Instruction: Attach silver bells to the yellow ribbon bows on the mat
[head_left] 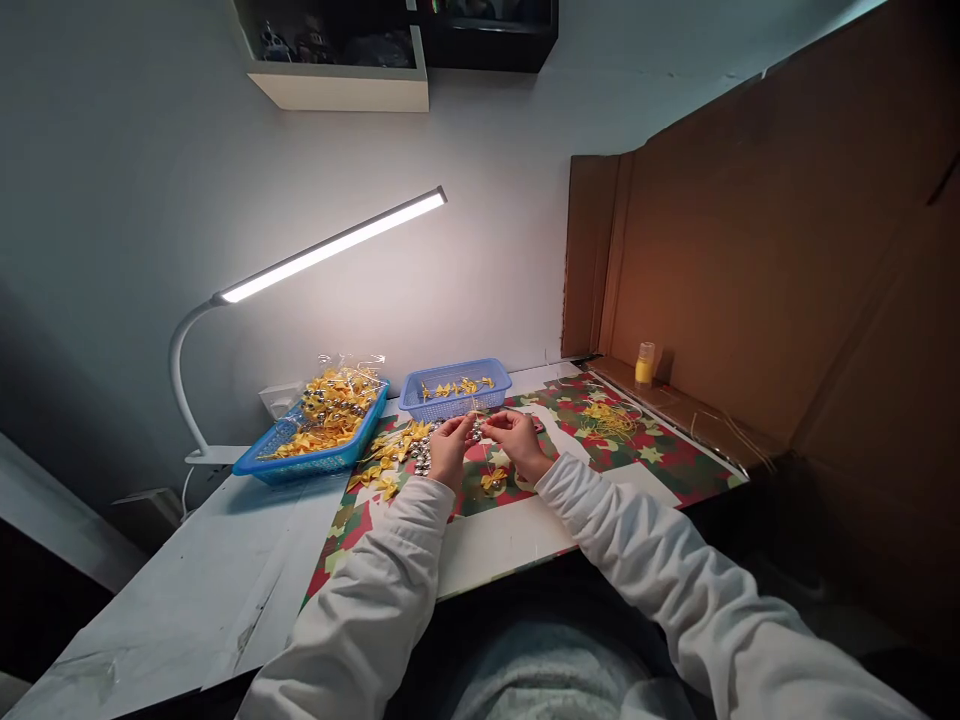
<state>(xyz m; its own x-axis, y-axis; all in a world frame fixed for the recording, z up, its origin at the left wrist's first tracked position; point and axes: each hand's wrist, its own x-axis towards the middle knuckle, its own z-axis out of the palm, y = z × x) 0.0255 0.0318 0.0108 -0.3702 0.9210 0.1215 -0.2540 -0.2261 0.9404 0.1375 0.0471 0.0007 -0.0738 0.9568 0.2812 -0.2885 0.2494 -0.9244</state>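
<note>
My left hand [448, 449] and my right hand [517, 441] meet over the patterned sheet, fingertips pinched close together. Between them is a thin yellow cord with small silver pieces, gripped by both hands. A yellow bow [494, 479] with a silver bell lies on the sheet just below, near my right hand. Beside my left hand is a pile of silver bells [421, 452], partly hidden by the hand. More yellow bows [388, 460] are spread to its left.
A blue basket [307, 465] heaped with bows and bells stands left, a smaller blue basket [454, 405] behind my hands. Yellow cords [611, 421] lie right, near a yellow bottle [644, 364]. A lamp [337, 245] arches over the left; cardboard [720, 250] walls the right.
</note>
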